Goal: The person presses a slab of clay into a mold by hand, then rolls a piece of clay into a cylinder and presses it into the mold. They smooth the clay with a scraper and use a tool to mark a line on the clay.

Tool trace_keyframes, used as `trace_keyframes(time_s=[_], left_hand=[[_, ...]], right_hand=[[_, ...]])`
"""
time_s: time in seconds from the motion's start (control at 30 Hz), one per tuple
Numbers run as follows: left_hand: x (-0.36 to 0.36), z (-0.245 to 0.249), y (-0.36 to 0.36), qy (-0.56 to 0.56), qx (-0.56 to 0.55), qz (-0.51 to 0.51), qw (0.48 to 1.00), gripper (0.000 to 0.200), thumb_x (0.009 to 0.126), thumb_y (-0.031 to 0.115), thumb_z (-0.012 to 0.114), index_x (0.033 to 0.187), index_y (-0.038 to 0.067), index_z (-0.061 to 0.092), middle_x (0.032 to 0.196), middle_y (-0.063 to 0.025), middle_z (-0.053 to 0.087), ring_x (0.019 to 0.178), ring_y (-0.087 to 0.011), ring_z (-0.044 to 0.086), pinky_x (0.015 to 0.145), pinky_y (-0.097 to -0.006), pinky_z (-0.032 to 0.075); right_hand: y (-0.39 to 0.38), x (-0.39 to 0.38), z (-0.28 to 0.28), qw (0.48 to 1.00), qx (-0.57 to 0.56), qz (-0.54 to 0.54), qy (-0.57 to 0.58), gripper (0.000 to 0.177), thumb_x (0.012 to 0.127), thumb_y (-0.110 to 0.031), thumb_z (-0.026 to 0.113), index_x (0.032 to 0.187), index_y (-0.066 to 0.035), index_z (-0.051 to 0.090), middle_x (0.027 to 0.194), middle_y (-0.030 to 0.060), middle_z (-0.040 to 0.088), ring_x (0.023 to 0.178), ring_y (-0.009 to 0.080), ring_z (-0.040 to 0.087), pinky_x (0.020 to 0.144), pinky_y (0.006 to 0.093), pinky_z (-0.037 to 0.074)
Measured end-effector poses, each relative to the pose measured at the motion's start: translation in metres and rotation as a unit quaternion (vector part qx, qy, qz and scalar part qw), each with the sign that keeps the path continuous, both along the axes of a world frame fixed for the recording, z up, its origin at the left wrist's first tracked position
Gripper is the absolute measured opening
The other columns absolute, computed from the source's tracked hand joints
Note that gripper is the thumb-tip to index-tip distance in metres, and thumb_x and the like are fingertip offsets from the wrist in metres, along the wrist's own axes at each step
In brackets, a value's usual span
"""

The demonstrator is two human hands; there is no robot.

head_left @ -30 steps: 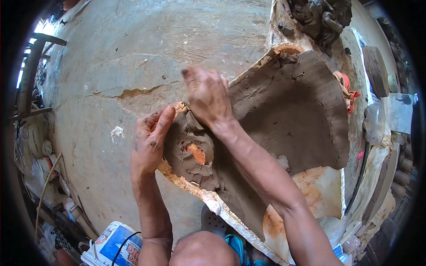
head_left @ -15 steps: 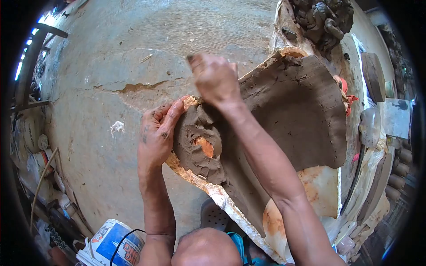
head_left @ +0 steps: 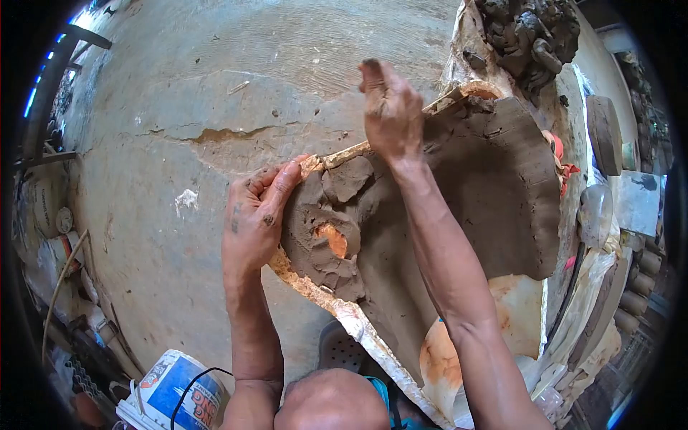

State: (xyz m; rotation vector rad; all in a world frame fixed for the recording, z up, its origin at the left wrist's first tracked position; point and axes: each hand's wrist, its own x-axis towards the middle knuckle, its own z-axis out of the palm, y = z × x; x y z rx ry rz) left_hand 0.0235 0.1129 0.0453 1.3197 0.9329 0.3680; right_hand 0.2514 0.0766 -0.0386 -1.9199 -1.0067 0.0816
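A large pale mold point(head_left: 358, 326) lies at centre, lined with dark brown clay point(head_left: 476, 193). Its narrow left end has an opening that shows orange surface. My left hand point(head_left: 259, 208) grips the rim at that end, thumb on top and fingers curled round the edge. Over the mold's upper edge, my right hand point(head_left: 393, 115) is raised with fingers curled in and a clay-smeared thumb or fingertip pointing up; whether it holds anything is hidden. A loose-edged clay patch point(head_left: 349, 179) lies just right of the left hand.
A heap of wet clay point(head_left: 530, 43) sits at the upper right. A white and blue bucket point(head_left: 172, 394) stands at the lower left. Along the right are a round slab point(head_left: 603, 135), plastic sheeting and stacked cylinders. Cracks run across the concrete floor point(head_left: 165, 215).
My right hand has moved right along the mold's upper edge, uncovering the rim and clay patch beneath it. My left hand keeps its hold at the narrow end.
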Motion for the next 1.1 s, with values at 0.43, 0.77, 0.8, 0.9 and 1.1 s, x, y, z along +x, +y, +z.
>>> trace_keyframes(time_s=[0.43,0.77,0.8,0.9,1.1], left_hand=[[0.002,-0.002,-0.002,-0.012,0.008,0.029,0.999,0.033,0.107,0.021,0.067,0.126,-0.005,0.074,0.101,-0.0067,0.078,0.091,-0.007,0.067,0.081,-0.0231,0.055],[0.008,0.008,-0.003,0.038,0.057,0.003,0.998,0.04,0.097,0.021,0.079,0.127,-0.005,0.074,0.102,-0.0056,0.078,0.09,-0.0086,0.068,0.082,-0.0238,0.055],[0.007,0.007,-0.005,0.021,0.043,0.003,0.999,0.047,0.092,0.023,0.085,0.128,-0.004,0.073,0.102,-0.0053,0.078,0.09,-0.0091,0.068,0.082,-0.0244,0.055],[0.007,0.015,-0.002,0.078,0.054,-0.023,0.995,0.048,0.091,0.023,0.086,0.13,-0.003,0.073,0.102,-0.0059,0.077,0.09,-0.0094,0.068,0.082,-0.0246,0.055],[0.01,0.01,-0.001,0.059,0.026,-0.025,0.998,0.051,0.09,0.025,0.087,0.13,-0.003,0.073,0.101,-0.0063,0.077,0.087,-0.0092,0.067,0.081,-0.0253,0.055]], right_hand=[[-0.009,0.011,-0.01,0.928,-0.079,-0.24,-0.273,0.037,0.105,-0.039,0.061,0.081,-0.012,0.067,0.068,0.0075,0.061,0.067,0.023,0.06,0.066,0.043,0.042],[-0.017,-0.045,-0.017,0.957,-0.051,-0.167,-0.231,0.038,0.108,-0.039,0.058,0.084,-0.011,0.066,0.053,0.0107,0.062,0.042,0.026,0.061,0.039,0.0393,0.047],[-0.015,-0.045,-0.013,0.969,-0.057,-0.136,-0.198,0.037,0.109,-0.038,0.057,0.084,-0.013,0.068,0.054,0.0111,0.063,0.046,0.0274,0.065,0.042,0.042,0.05],[-0.021,-0.012,-0.009,0.984,-0.072,-0.156,-0.055,0.039,0.108,-0.038,0.057,0.083,-0.011,0.067,0.056,0.0129,0.066,0.049,0.0317,0.068,0.046,0.0479,0.052],[-0.025,-0.05,-0.007,0.982,-0.104,-0.125,-0.1,0.039,0.109,-0.034,0.053,0.082,-0.009,0.065,0.056,0.0129,0.066,0.044,0.0251,0.064,0.041,0.0427,0.049]])
